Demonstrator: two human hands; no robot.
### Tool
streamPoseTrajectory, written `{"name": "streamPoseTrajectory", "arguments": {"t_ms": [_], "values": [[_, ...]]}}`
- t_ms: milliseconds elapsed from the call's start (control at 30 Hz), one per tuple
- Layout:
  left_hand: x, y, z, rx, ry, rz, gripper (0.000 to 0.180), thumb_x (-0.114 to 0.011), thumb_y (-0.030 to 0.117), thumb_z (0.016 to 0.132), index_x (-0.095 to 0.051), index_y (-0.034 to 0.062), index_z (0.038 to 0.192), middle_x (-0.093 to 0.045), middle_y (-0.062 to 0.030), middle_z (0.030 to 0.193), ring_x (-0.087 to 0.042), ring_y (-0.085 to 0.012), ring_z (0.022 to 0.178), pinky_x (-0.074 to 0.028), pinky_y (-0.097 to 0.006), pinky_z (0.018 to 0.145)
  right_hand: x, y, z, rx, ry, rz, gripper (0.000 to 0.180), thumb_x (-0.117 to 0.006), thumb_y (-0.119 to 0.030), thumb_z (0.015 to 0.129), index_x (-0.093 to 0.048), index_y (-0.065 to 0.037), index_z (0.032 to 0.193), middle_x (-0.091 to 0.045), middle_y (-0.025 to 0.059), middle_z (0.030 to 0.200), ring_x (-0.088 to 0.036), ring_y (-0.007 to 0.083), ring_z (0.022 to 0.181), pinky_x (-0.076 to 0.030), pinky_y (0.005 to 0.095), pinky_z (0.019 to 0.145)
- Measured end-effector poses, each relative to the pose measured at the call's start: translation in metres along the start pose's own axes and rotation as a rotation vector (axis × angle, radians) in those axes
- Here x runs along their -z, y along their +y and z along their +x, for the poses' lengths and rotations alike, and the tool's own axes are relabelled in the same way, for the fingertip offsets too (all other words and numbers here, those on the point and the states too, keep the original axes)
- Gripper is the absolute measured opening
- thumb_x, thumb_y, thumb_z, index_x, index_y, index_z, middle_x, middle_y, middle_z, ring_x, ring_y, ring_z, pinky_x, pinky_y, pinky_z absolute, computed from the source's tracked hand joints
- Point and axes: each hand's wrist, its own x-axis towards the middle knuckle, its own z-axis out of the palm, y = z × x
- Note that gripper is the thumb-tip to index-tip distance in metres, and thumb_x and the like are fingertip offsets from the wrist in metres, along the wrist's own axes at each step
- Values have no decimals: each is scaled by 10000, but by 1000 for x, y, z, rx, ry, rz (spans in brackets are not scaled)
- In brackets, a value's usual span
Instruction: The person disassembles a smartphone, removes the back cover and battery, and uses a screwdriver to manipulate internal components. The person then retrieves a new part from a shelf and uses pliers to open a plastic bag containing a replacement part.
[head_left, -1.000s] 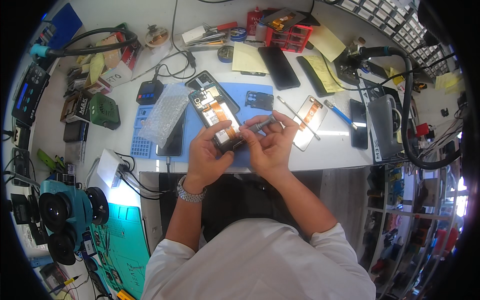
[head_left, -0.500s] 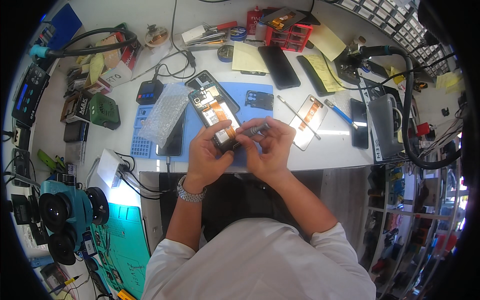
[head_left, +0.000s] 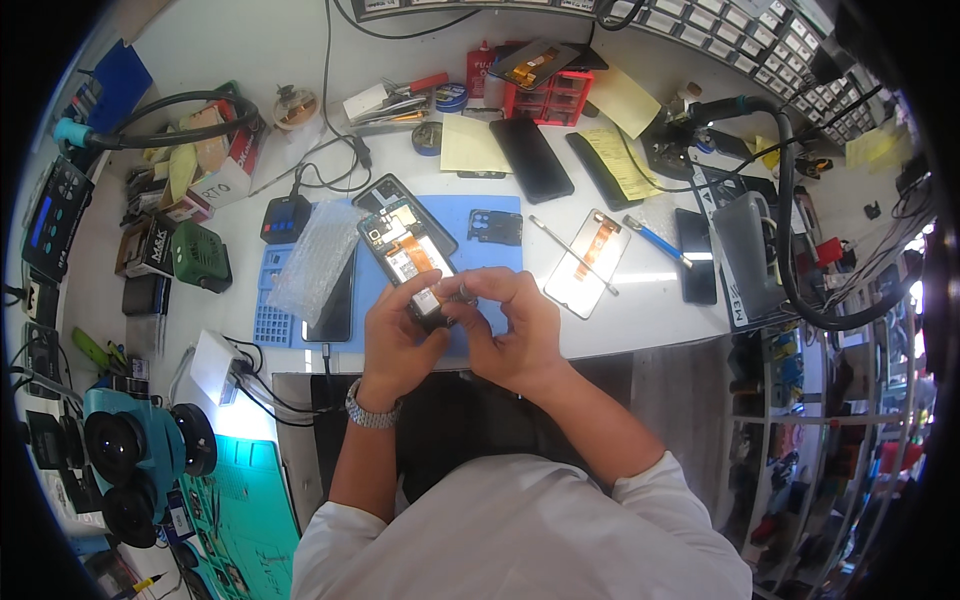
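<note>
Left fingers grip an opened phone (innards upward) while right fingers pinch a grey tool.

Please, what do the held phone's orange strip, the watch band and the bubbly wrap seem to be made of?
Orange strip: perhaps flexible plastic film, smooth; looks thin and amber.
Watch band: probably metal, shiny; silvery links show.
Bubbly wrap: likely thin clear plastic, glossy, with small bumps.

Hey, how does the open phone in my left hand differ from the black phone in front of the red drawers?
The open phone shows an orange ribbon inside; the black phone shows a plain dark face. The open phone is in your left hand; the black phone lies on the bench. Both are oblong.
</note>
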Motion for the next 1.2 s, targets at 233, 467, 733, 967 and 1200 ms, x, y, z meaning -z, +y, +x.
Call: {"name": "streamPoseTrajectory", "arguments": {"t_ms": [233,467,733,967,1200], "values": [[4,-3,-1,-5,-5,44,685,-687,-178,842,-587,-16,1499,-569,-122,1391,-661,-229,1283,-614,-332,995,-5,2,1,-86,10,12,561,-877,99,829,-579,-60,1276,-726,184,1138,-776,297,998,-625,351,813],[1,-5,-3,18,33,-27,681,-719,-148,827,-620,8,1482,-585,-103,1295,-711,-192,1173,-614,-280,854,-4,2,0,-38,31,-165,466,-880,60,870,-582,-36,1216,-729,181,1078,-780,266,975,-625,355,826],[5,-3,-5,91,2,-15,723,-687,-216,826,-567,-43,1517,-566,-114,1409,-645,-239,1328,-567,-363,1105,0,2,-2,-85,-11,-255,450,-868,68,875,-569,-15,1201,-735,190,1077,-772,257,1016,-616,353,849],[-1,-5,-1,10,48,-27,671,-720,-135,813,-634,8,1462,-587,-102,1294,-707,-180,1152,-594,-267,843,-1,1,-8,-28,-25,-146,495,-780,121,925,-510,-22,1314,-740,184,1080,-761,264,1078,-606,356,918],[4,-2,-3,87,12,10,693,-672,-204,826,-590,-33,1493,-576,-106,1373,-648,-227,1308,-566,-357,1076,-9,14,-13,-75,-13,-81,572,-757,117,947,-420,-16,1390,-689,180,1146,-736,243,1047,-608,334,910]]}}
